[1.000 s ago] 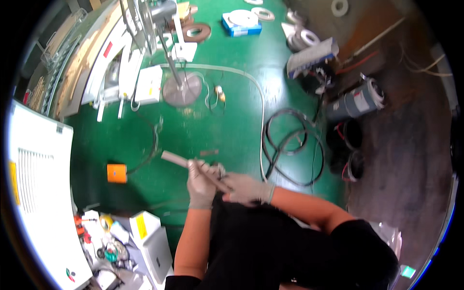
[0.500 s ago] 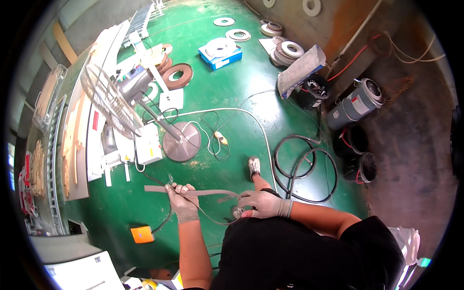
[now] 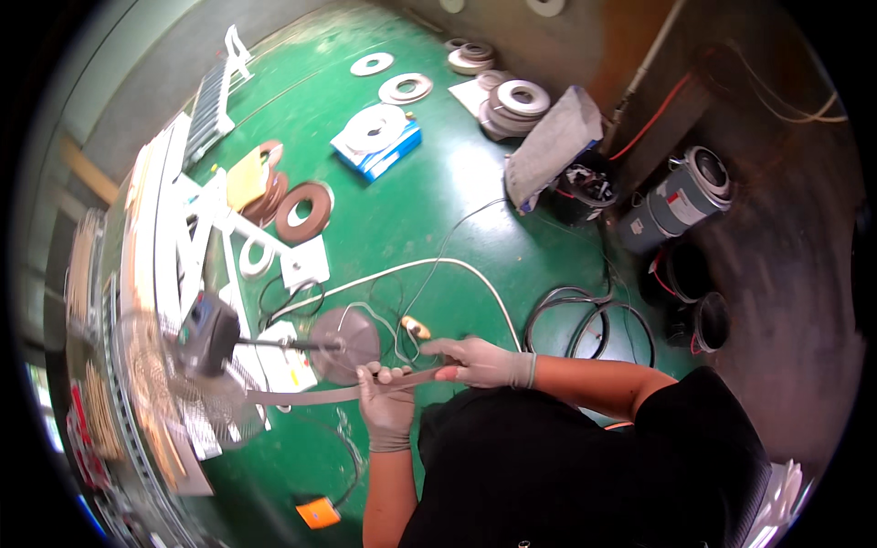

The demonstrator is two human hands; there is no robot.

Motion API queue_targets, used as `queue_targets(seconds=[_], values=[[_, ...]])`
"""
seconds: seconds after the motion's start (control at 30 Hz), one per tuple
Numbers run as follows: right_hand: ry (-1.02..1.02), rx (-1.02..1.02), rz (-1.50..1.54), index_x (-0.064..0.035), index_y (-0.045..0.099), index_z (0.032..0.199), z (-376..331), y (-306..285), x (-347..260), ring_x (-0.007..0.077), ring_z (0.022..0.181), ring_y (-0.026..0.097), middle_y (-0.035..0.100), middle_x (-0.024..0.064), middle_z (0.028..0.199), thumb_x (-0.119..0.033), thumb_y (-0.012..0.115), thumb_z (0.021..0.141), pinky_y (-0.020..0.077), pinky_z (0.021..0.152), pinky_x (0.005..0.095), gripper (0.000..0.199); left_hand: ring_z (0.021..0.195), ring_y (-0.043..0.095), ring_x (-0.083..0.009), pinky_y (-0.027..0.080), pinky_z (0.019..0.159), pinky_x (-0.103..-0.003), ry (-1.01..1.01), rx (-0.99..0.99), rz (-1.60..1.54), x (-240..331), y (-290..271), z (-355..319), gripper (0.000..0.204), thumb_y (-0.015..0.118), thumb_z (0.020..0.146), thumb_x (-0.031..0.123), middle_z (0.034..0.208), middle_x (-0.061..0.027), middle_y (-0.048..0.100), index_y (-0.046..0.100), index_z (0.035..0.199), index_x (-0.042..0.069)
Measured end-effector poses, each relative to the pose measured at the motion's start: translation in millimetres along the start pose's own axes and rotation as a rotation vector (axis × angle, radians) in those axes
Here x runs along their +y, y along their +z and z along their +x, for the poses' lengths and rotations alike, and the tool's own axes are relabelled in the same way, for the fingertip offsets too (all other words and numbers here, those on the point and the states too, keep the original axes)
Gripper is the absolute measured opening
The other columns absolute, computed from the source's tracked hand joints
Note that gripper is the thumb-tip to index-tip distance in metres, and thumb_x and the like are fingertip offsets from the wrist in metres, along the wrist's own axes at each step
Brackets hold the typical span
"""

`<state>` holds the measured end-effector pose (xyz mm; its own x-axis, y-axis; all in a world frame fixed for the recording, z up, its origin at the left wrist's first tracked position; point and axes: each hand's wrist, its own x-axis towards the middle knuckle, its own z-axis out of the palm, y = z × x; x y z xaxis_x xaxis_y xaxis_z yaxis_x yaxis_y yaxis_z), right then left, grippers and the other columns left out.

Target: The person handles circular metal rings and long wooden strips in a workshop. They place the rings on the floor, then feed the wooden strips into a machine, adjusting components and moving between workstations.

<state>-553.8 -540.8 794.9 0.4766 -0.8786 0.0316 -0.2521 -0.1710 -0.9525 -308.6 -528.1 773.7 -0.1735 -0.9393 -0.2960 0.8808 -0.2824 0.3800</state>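
A thin grey-brown strip of edge banding (image 3: 315, 396) runs sideways in front of my body. My left hand (image 3: 387, 416), in a pale glove, is closed on it, fingers curled over the top, and the free end sticks out to the left. The strip continues rightward to my right hand (image 3: 484, 363), also gloved, which pinches it at the thumb. The right glove leaves a pinkish thumb tip showing, and the index finger reaches out to the left. Both hands are near each other, just in front of my black shirt.
A pedestal fan (image 3: 208, 338) with a round base (image 3: 352, 352) stands ahead left. Cables and a black hose (image 3: 539, 321) lie on the green floor. Banding rolls (image 3: 306, 212), a blue box (image 3: 395, 155), buckets (image 3: 711, 321) and an orange pedal-like box (image 3: 317, 513) are around.
The view has swung, shifting the surroundings. My hands have come closer together, the left moving toward the right. The strip's hanging loop no longer shows, and it now runs straighter between them.
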Motion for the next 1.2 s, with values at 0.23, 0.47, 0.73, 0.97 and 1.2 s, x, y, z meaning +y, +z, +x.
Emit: queue_targets(seconds=[0.23,0.47,0.73,0.97,1.2], values=[[0.27,-0.094,0.461,-0.005,0.066,0.115,63.8,-115.4,29.0,0.0061,0.068,0.048,0.05,-0.0045,0.079,-0.025,0.058,0.112,0.0418,0.061,0.0274,0.022,0.088,0.066,-0.0227,0.052,0.098,-0.047,-0.086,-0.15,0.01,-22.3,93.2,164.3,0.046,0.052,0.112,0.053,0.08,-0.0002,0.066,0.068,0.102,0.011],[0.575,-0.051,0.71,-0.0066,0.066,0.114,99.3,-212.4,79.7,0.004,0.062,0.045,0.05,-0.0053,0.075,-0.04,0.061,0.111,0.0359,0.054,0.0233,0.034,0.064,0.053,-0.0129,0.05,0.087,-0.038,-0.18,-0.266,-0.159,13.9,128.8,350.9,0.056,0.052,0.111,0.059,0.062,0.0037,0.051,0.069,0.089,0.011],[0.703,0.009,0.704,-0.0085,0.071,0.113,227.9,-348.7,131.6,0.002,0.059,0.044,0.055,-0.0056,0.074,-0.039,0.059,0.111,0.0329,0.052,0.0202,0.033,0.078,0.062,-0.0218,0.049,0.095,-0.044,-0.473,-0.527,-0.231,-35.4,217.9,590.5,0.068,0.046,0.11,0.065,0.073,-0.0043,0.062,0.075,0.108,0.004],[0.496,0.915,0.573,-0.0145,0.063,0.096,277.6,-528.7,163.1,0.0035,0.064,0.045,0.051,-0.0094,0.076,-0.042,0.064,0.11,0.034,0.053,0.022,0.031,0.141,0.056,-0.0328,0.042,0.119,-0.047,-0.598,-0.425,1.087,-57.8,221.8,745.6,0.084,0.05,0.108,0.066,0.155,-0.0228,0.055,0.038,0.165,0.005],[0.746,1.818,0.726,-0.0163,0.068,0.124,144.6,-678.1,325.9,0.0063,0.05,0.041,0.055,-0.0039,0.073,-0.034,0.056,0.112,0.0332,0.045,0.0252,0.025,0.113,0.072,-0.0273,0.056,0.101,-0.04,-0.652,-0.53,1.596,-143.1,152.3,855.8,0.054,0.06,0.11,0.044,0.129,-0.0187,0.073,0.063,0.14,-0.001]])
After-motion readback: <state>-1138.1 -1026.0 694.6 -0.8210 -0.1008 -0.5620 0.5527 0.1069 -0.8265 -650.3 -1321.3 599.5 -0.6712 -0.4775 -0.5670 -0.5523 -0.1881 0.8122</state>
